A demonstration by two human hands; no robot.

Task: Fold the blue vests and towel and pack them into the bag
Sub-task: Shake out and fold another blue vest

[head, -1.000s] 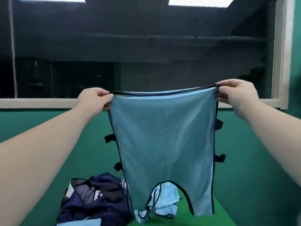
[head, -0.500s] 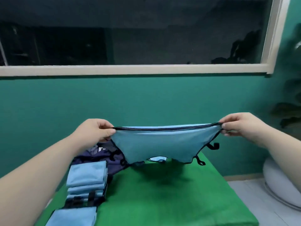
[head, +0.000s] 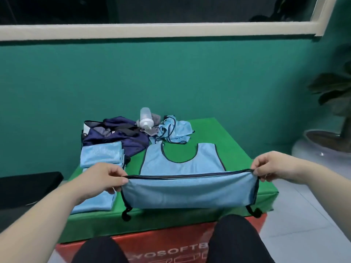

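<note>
A light blue vest [head: 182, 168] with dark trim lies partly on the green table [head: 228, 141], neck opening away from me. Its near hem is lifted off the surface. My left hand [head: 103, 178] pinches the hem's left corner and my right hand [head: 273, 167] pinches the right corner, stretching the edge taut. Folded blue vests [head: 101, 155] are stacked at the left, with another folded blue piece [head: 95, 203] nearer me under my left wrist. A crumpled blue vest [head: 174, 130] lies at the back. The dark navy bag [head: 115, 135] sits open at the back left.
A clear plastic bottle [head: 145, 118] lies on a grey cloth [head: 153, 128] between the bag and the crumpled vest. The table stands on a red box [head: 171, 242] against a teal wall. A potted plant [head: 332, 118] is at the right; a black object [head: 28, 185] at the left.
The vest came down from hanging in the air to lying on the table, shoulders first. Both hands lowered and still pinch the hem corners. The view tilted downward.
</note>
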